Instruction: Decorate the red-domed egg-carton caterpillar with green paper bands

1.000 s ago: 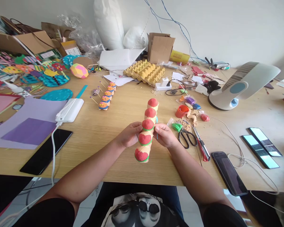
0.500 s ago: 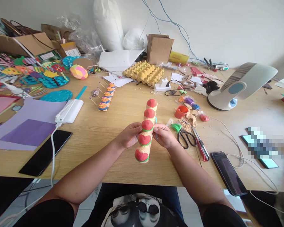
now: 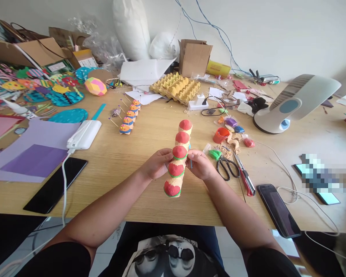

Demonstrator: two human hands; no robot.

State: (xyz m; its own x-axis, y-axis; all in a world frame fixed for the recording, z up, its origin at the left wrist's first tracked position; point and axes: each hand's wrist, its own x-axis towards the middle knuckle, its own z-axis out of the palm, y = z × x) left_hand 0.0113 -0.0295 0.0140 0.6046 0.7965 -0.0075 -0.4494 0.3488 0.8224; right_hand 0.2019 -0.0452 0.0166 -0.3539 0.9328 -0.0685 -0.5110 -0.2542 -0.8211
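While we are holding this moment against the half second before, we are finding almost nothing moved: the caterpillar, an egg-carton strip with 5 red domes and green rings, is staying slanted over the near part of the table, its low end toward us. We cannot tell whether that end is touching the wood.

Both hands are keeping their places at the 3rd dome. The left hand is curling about half shut, its fingertips pressing the strip's left side. The right hand is closing on the opposite side, with thumb and forefinger pinching by the green ring. A thin blue stick is showing just under those fingers; we cannot tell whether it is gripped or only lying against them.

Since neither grip is loosening, we are judging that the fine work at this dome is continuing in place.

Scissors, a cutter and green clay are lying just right of the right hand, untouched.
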